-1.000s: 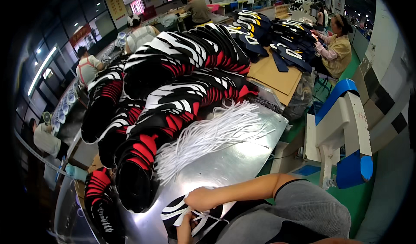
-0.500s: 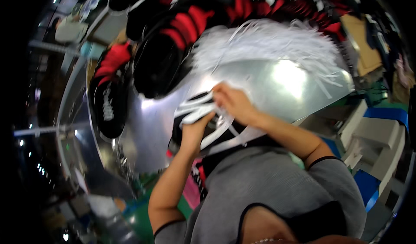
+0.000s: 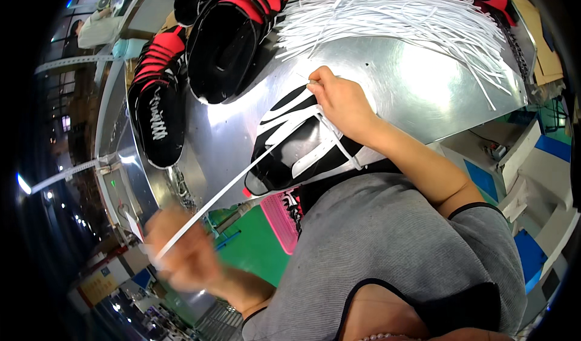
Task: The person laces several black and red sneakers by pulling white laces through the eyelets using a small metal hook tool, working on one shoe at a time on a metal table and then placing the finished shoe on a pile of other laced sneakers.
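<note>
I see the table [image 3: 423,92] first, a shiny metal sheet that fills the upper middle of my view, its near edge curving down to the left. Across its far side lies a big heap of white laces [image 3: 399,20], fanned out loose toward the right. Left of the heap, black and red uppers [image 3: 233,32] are stacked, and one more upper [image 3: 158,108] lies alone near the left rim of the table.

Closer to me, at the table's near edge, sits the shoe [image 3: 302,144], black with white stripes, its toe pointing down-left and hanging a little past the edge. A pink comb-like piece [image 3: 279,220] shows just below it.

My right hand [image 3: 345,105] rests on top of the shoe at its far end, fingers curled and pinched together at the tips; I cannot tell exactly what they pinch, though the lace meets the shoe right there. My left hand [image 3: 181,256] is down-left, well off the table and blurred, closed around the end of one white lace [image 3: 236,186]. That lace runs taut in a straight line from the left hand up to the shoe.
</note>
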### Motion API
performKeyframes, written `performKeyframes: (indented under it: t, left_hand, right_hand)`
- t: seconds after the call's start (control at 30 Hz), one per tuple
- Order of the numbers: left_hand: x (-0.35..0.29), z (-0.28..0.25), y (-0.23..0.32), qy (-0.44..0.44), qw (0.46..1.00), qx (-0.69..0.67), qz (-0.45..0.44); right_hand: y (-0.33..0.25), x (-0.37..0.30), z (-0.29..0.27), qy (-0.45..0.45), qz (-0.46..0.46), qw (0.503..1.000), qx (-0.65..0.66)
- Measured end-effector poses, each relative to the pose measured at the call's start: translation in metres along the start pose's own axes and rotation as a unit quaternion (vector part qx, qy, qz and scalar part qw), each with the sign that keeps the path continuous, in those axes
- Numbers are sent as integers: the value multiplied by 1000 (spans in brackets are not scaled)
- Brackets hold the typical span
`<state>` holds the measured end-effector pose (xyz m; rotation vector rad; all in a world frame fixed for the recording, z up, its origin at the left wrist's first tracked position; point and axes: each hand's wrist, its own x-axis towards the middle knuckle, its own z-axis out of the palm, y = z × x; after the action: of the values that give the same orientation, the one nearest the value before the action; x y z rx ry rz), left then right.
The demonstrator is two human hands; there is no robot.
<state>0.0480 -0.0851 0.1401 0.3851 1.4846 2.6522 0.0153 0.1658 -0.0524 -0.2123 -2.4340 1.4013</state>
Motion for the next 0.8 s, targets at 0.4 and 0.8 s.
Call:
performKeyframes:
  t: [0.4,0.8]
  left_hand:
    - [-8,-3,-162,-88,788,609,10]
    - [-3,9,-159,-84,762,638,-74]
  right_hand:
    - [-15,-3,-36,-60,51,962,263]
    - [-19,-67,-70,-237,56,960,140]
